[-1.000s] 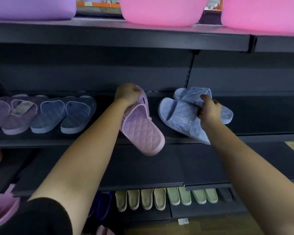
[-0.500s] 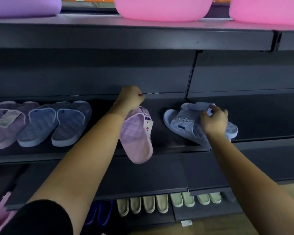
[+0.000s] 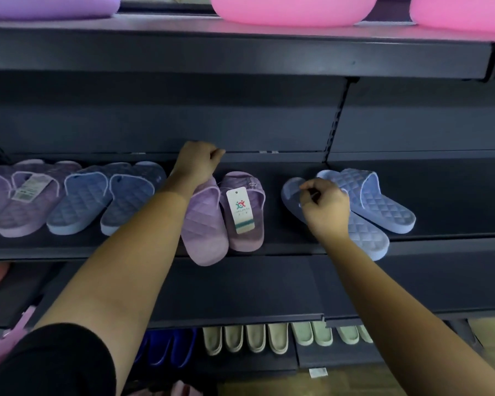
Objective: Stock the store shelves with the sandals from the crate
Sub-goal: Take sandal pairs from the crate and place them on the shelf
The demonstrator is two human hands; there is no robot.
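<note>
A quilted lilac pair of sandals is lying mid-frame on the dark shelf, a white tag resting on it, its left heel overhanging the front edge. The left hand is curling closed at the toe end (whether it is gripping, I cannot tell). The right hand is lying fisted on the light-blue pair of sandals, fingers pinched; bare shelf is stretching rightward.
</note>
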